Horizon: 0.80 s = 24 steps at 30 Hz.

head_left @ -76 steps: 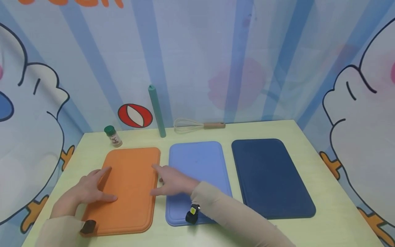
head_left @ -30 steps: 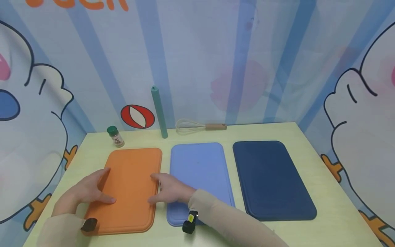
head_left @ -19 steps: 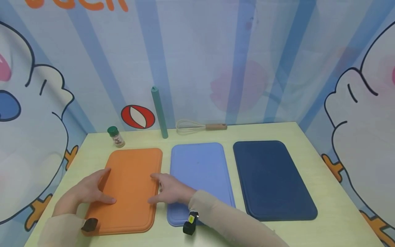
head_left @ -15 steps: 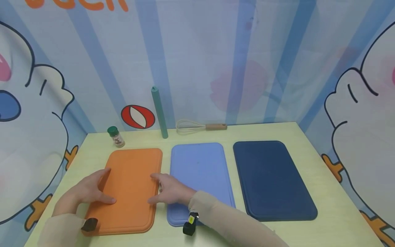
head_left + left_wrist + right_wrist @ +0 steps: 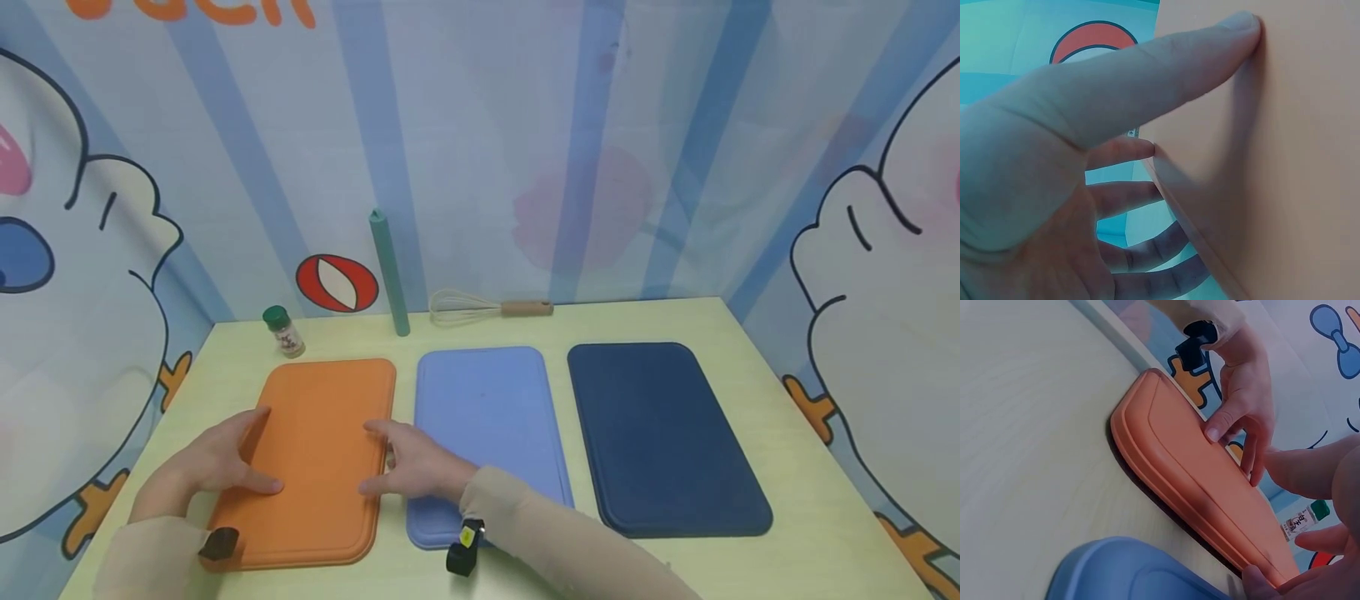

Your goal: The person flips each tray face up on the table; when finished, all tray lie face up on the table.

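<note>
An orange cutting board (image 5: 318, 450) with rounded corners lies on the left part of the table. My left hand (image 5: 213, 458) is at its left edge. In the left wrist view, that hand's thumb rests on the board's face, and the spread fingers touch along the edge, some tips hidden behind it. On the opposite long edge my right hand (image 5: 423, 458) touches the board with thumb and forefinger apart; its other fingers are mostly hidden. The right forearm crosses above a light blue cutting board (image 5: 480, 392). Both hands also show in the right wrist view.
A dark blue cutting board (image 5: 663, 433) lies to the right. Along the table's back are a green-capped spice jar (image 5: 285, 333), a green stick (image 5: 388, 275) leaning on the printed backdrop, and a whisk (image 5: 525, 308). Pale yellow table (image 5: 750, 400) shows around the boards.
My right hand has shifted slightly toward me along the orange board's edge since the oldest frame. Over the last second both hands stay nearly still; the head view has drifted a little.
</note>
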### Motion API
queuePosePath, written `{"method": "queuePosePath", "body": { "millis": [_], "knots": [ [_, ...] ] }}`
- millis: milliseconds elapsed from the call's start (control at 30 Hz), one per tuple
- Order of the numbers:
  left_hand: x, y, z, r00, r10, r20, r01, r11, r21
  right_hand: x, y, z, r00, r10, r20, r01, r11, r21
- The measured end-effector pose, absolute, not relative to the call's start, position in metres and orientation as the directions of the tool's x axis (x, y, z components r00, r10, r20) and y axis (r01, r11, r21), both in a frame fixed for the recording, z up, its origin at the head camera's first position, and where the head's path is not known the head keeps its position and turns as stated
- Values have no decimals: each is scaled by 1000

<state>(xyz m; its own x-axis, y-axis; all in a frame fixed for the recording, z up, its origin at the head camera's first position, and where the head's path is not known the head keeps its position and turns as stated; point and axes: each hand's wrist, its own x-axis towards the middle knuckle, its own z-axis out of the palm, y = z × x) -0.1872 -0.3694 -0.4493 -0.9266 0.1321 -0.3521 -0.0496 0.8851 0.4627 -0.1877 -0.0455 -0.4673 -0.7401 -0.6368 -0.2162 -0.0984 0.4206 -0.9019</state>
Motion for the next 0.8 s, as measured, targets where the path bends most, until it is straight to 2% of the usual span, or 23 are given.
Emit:
{"method": "queuePosePath", "body": {
  "millis": [467,633,800],
  "knots": [
    [-187,-371,-450,-927,149,-344,-35,878,477,-185,-48,-467,-761,-639,-112,-189,383,-904],
    [-186,-372,-450,-927,146,-344,-41,875,482,-183,-49,-467,-765,-635,-108,-160,349,-923],
    [-185,-373,-449,-926,147,-349,-45,872,488,-181,-52,-467,-782,-610,-124,-71,286,-956]
  ]
}}
